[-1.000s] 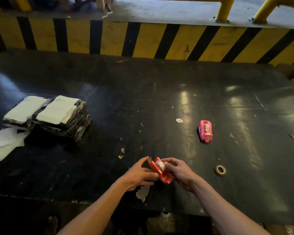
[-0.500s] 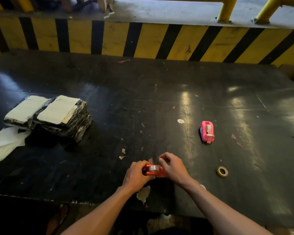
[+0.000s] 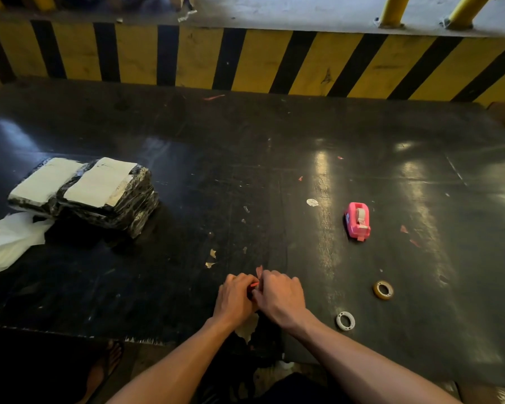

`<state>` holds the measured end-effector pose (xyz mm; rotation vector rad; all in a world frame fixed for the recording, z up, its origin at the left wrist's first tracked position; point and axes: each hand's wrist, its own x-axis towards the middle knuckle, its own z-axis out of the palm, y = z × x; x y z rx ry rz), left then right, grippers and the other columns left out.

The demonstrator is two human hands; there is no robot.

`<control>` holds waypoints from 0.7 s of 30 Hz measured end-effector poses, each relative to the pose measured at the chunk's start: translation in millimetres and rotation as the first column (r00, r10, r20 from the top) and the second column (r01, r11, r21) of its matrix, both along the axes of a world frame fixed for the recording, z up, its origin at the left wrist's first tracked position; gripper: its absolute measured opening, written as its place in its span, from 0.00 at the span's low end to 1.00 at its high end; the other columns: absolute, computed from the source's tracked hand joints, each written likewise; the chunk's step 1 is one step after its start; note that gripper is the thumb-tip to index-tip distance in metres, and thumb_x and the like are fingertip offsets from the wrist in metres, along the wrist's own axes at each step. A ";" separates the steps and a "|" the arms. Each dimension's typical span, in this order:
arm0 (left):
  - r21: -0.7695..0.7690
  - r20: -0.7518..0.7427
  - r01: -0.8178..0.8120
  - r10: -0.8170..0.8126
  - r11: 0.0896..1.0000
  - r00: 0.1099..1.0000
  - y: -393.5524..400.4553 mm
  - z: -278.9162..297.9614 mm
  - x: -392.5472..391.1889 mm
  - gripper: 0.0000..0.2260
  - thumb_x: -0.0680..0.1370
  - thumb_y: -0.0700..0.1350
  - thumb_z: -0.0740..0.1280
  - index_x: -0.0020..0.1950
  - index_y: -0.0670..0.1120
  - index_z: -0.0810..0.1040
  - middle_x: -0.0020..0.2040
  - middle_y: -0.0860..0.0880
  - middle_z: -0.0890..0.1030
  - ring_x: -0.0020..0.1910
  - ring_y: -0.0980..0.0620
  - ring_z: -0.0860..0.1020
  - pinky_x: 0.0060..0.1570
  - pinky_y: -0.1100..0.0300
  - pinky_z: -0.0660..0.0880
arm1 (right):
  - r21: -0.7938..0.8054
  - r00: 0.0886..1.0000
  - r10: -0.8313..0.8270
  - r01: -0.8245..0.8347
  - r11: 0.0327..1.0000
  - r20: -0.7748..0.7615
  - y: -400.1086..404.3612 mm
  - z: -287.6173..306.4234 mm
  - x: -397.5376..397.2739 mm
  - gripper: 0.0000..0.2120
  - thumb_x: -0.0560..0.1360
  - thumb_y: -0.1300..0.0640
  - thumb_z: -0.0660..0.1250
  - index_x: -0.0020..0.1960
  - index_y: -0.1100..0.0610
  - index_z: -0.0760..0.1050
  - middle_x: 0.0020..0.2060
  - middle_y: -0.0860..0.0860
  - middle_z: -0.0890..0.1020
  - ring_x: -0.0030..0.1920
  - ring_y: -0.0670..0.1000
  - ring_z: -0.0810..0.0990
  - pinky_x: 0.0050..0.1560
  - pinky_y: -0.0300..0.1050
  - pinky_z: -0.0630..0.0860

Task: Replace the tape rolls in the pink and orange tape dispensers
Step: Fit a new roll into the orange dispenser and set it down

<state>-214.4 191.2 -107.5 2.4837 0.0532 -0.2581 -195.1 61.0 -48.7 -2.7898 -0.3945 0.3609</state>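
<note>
Orange tape dispenser (image 3: 253, 284) is almost hidden between the left hand (image 3: 235, 298) and right hand (image 3: 280, 295), both in a clenched grip on it; its direction cannot be told. Right of it and farther away, the pink tape dispenser (image 3: 357, 224) lies lengthwise, cutter toward the person. The dark surface (image 3: 187, 158) is scuffed, backed by a yellow-black striped barrier (image 3: 245, 59). No readable writing.

On the table (image 3: 274, 135), the bundle (image 3: 85, 193) lies far left; one dispenser (image 3: 357, 221) stands right of centre, two loose tape rolls (image 3: 383, 290) (image 3: 345, 321) nearer (both right of the hands (image 3: 235, 298) (image 3: 280, 297)).
</note>
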 end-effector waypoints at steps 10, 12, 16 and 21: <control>-0.051 -0.034 0.026 -0.028 0.998 0.999 11.5 -1.8 2.7 0.23 0.73 0.56 0.75 0.66 0.60 0.75 0.61 0.58 0.78 0.58 0.56 0.72 0.61 0.51 0.73 | 0.210 0.879 -0.275 0.376 0.903 -0.390 -31.8 -2.3 19.6 0.05 0.74 0.49 0.66 0.41 0.48 0.75 0.43 0.51 0.84 0.45 0.53 0.82 0.44 0.47 0.77; -0.036 -0.033 0.027 -0.029 0.999 0.999 12.3 -0.9 4.1 0.24 0.72 0.56 0.76 0.67 0.59 0.75 0.62 0.57 0.78 0.59 0.56 0.72 0.62 0.52 0.72 | 0.214 0.859 -0.305 0.416 0.884 -0.411 -43.9 -3.4 25.0 0.07 0.75 0.50 0.67 0.39 0.50 0.77 0.41 0.50 0.83 0.43 0.52 0.81 0.42 0.43 0.74; -0.034 -0.038 0.044 -0.045 0.998 0.998 13.4 -0.2 5.8 0.24 0.72 0.56 0.76 0.68 0.58 0.75 0.62 0.57 0.78 0.58 0.56 0.72 0.62 0.52 0.72 | 0.279 0.815 -0.340 0.502 0.819 -0.469 -64.7 -9.3 29.7 0.10 0.77 0.52 0.67 0.39 0.55 0.79 0.37 0.50 0.81 0.37 0.49 0.78 0.34 0.41 0.70; -0.027 -0.056 0.046 -0.047 0.999 0.997 13.2 0.7 6.4 0.24 0.73 0.56 0.75 0.67 0.59 0.75 0.62 0.58 0.78 0.59 0.57 0.72 0.63 0.52 0.72 | 0.269 0.703 -0.370 0.620 0.737 -0.607 -82.3 -15.3 36.3 0.12 0.78 0.54 0.67 0.36 0.55 0.76 0.29 0.53 0.77 0.27 0.49 0.73 0.27 0.42 0.67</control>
